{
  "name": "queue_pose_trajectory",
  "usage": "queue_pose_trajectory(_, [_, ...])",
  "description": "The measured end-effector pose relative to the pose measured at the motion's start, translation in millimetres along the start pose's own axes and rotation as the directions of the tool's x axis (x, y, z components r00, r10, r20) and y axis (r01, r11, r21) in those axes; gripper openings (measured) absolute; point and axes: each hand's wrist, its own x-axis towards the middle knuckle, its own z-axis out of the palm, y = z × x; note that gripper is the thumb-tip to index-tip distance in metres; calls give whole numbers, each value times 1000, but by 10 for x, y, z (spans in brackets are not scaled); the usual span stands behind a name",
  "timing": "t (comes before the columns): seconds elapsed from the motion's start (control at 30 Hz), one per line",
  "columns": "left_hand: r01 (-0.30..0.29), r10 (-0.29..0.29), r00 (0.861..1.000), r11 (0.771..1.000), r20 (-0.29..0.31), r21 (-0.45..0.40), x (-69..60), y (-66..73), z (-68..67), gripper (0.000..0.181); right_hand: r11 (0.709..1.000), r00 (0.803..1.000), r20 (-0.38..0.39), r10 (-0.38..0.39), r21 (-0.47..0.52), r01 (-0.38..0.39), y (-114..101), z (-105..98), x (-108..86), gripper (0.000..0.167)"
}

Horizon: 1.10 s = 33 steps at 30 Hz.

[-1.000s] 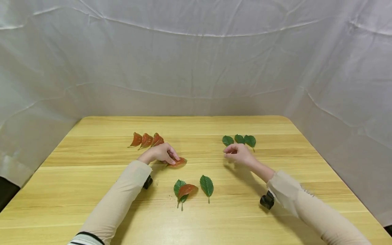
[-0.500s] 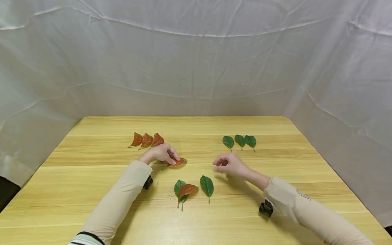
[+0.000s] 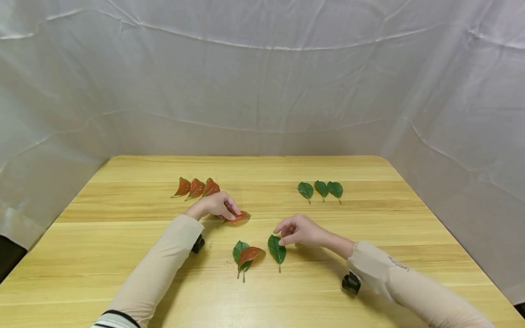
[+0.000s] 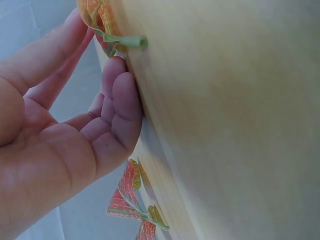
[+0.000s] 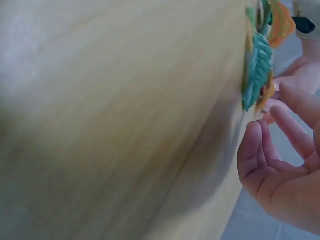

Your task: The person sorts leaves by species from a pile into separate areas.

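My left hand (image 3: pixel 214 205) pinches a red leaf (image 3: pixel 243 217) lying at the middle of the table. In the left wrist view, the thumb and a finger meet at that red leaf (image 4: pixel 102 17), its green stem pointing away, while the other fingers curl against the tabletop. My right hand (image 3: pixel 302 230) hovers at a green leaf (image 3: pixel 276 249), its thumb over the leaf's upper right edge. Nothing is held between its spread, bent fingers (image 5: pixel 250 145); in the right wrist view the green leaf (image 5: pixel 258 72) lies just beyond them.
Left of that green leaf, another red leaf (image 3: pixel 251 255) overlaps a green leaf (image 3: pixel 239 248). A row of red leaves (image 3: pixel 197 187) lies at the back left, and a row of green leaves (image 3: pixel 321 188) at the back right. Pale cloth (image 3: pixel 262 91) hangs behind the wooden table (image 3: pixel 123 237).
My right hand has moved from the back-right green leaves toward the front and left, to the lone green leaf. My left hand stays on its red leaf.
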Motion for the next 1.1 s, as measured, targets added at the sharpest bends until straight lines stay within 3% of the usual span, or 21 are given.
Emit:
queue_pose_trajectory(0.2, [-5,5,1000,1000,-6,-6,-10,-9,1,16,1000,998,60,-11,-24,13,41,50,18,26])
queue_pose_trajectory(0.87, [-76,77,997,997,14,-33,-67,-40,-42,18,991,995,98,10,-134,4,2,80,29,28])
queue_pose_trajectory(1.0, [-124,124,992,992,-24,-18,-69,-32,-40,16,991,995,96,13,-136,0,-25,79,18,28])
queue_pose_trajectory(1.1, [-163,164,983,986,-86,17,-74,-23,-37,15,989,996,93,12,-146,2,-25,79,15,28])
